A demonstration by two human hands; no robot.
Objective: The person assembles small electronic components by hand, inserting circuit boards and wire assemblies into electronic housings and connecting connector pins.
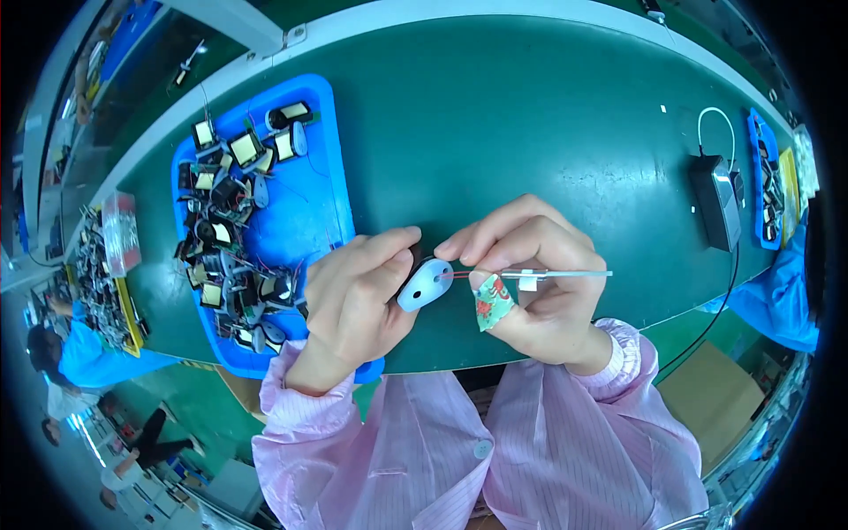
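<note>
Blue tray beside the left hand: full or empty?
Partly full: the blue tray has electronic assemblies heaped along its left, bare bottom showing at right.

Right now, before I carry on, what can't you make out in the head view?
In the head view:
- Back of the pale oval piece: turned away and covered by the left hand.
- Whether the red wires join the slim pale rod: the right hand covers that stretch.
- Tray floor under the heaped parts: hidden by them.
- Details in the right-hand blue tray: too small, near the fisheye rim.
</note>
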